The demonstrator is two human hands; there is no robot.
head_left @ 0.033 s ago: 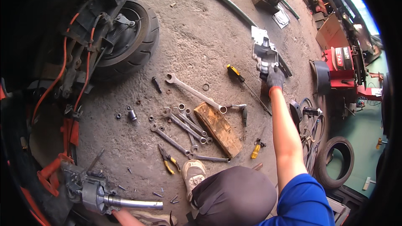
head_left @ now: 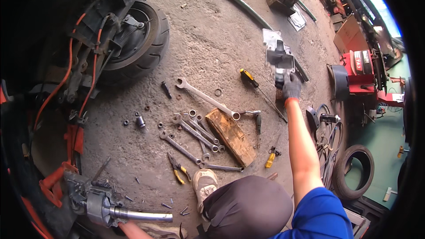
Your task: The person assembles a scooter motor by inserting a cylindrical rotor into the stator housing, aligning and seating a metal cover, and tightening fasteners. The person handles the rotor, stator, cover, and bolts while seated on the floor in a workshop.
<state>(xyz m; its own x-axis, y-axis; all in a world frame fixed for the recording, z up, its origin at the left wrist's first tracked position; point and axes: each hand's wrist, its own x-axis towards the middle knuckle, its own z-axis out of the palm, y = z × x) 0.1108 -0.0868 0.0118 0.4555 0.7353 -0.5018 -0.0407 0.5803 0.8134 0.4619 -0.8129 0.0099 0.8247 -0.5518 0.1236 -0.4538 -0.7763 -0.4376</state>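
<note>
My right hand (head_left: 291, 86), in a dark grey glove with an orange cuff, reaches far out to the right. Its fingers grip the near edge of a silvery cast metal housing (head_left: 280, 60), which is hollow and blurred by motion. At the lower left, my left hand (head_left: 128, 228) shows only in part, below a metal unit (head_left: 96, 204) with a bright shaft (head_left: 146, 215) sticking out to the right. That hand's fingers are hidden behind the unit.
Several wrenches (head_left: 208, 98), pliers (head_left: 179, 168) and a wooden block (head_left: 231, 137) lie on the rough floor. A long yellow-black screwdriver (head_left: 249, 77) lies near the housing. A mounted wheel (head_left: 159, 40) stands at upper left, a loose tyre (head_left: 354, 172) at right.
My right hand has come slightly nearer to me. The cast housing has shifted and turned a little in its grip. My left hand has not visibly moved.
</note>
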